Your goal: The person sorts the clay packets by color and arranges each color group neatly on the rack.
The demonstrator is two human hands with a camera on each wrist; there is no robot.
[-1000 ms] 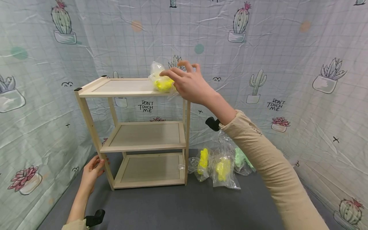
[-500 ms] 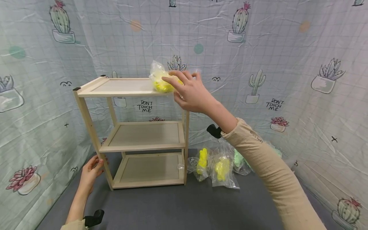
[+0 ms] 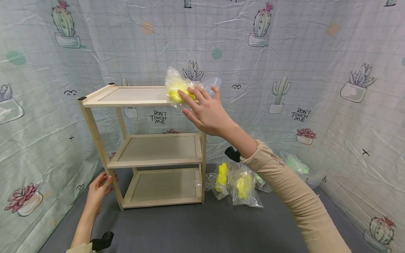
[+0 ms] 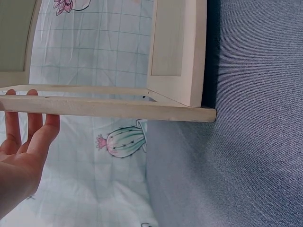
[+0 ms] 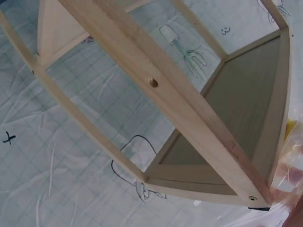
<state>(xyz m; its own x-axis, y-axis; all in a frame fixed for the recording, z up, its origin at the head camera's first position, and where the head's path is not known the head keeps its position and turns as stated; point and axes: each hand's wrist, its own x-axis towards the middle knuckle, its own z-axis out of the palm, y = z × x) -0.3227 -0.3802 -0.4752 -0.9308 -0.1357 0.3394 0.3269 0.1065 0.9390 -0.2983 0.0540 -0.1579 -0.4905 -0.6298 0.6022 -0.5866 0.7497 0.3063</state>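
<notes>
A three-tier light wooden shelf [image 3: 139, 94] stands upright on the dark table. My left hand [image 3: 97, 192] grips its front left post [image 3: 100, 147] low down; the left wrist view shows fingertips [image 4: 32, 93] reaching round that post. On the top board's right end lies a clear plastic bag [image 3: 173, 83] with something bright yellow inside, its kind unclear through the crinkled film. My right hand [image 3: 209, 114] rests against the bag's near right side, fingers extended and spread. In the right wrist view only a bit of that hand shows at the right edge, blurred behind film.
Right of the shelf, clear bags with yellow contents [image 3: 222, 177] [image 3: 243, 186] lie on the grey table [image 3: 190, 225]. Bags with pale green contents [image 3: 297, 166] lie farther right, partly behind my right forearm. A cactus-print curtain [image 3: 240, 63] surrounds the table on three sides.
My right hand has lowered a little and its fingers have moved over the bag's front. The bag's yellow contents and clear right end show more. My left hand keeps its hold on the post.
</notes>
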